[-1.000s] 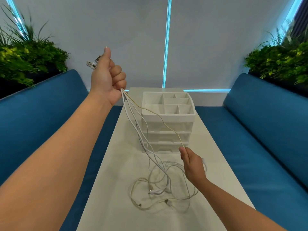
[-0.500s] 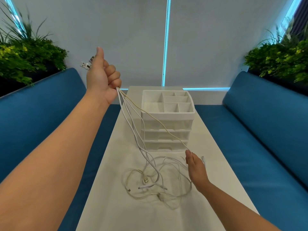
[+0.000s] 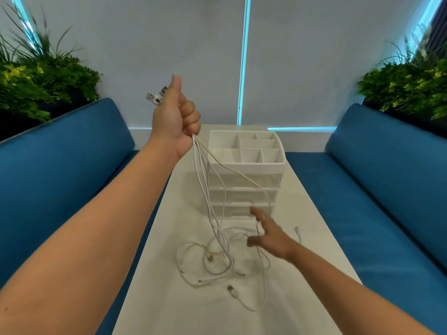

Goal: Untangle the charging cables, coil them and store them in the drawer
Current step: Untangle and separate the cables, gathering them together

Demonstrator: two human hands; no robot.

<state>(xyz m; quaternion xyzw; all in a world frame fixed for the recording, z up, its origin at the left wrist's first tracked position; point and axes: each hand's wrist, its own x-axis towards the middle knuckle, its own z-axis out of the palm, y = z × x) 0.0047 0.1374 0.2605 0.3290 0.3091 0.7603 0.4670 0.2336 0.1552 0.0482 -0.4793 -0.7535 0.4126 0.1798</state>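
My left hand (image 3: 174,122) is raised above the table and grips a bundle of white charging cables (image 3: 205,189), thumb up, with USB plugs (image 3: 154,96) sticking out past the fist. The cables hang down to a tangled heap (image 3: 217,259) on the white table (image 3: 314,250). My right hand (image 3: 271,234) hovers over the right side of the heap with fingers spread and a little blurred; a thin yellowish cable (image 3: 242,176) runs from the left fist down to its fingers. The white drawer unit (image 3: 244,180) stands behind the heap, its drawers closed.
The drawer unit has an open divided tray (image 3: 246,148) on top. Blue sofas (image 3: 60,177) flank the table, the right sofa (image 3: 387,177) close to its edge. Green plants (image 3: 36,81) stand behind both sofas. One loose plug (image 3: 297,229) lies right of my right hand.
My left hand with the cable bundle has shifted right and slightly down. My right hand has opened its fingers and moved left over the heap. The heap's loops have shifted on the table.
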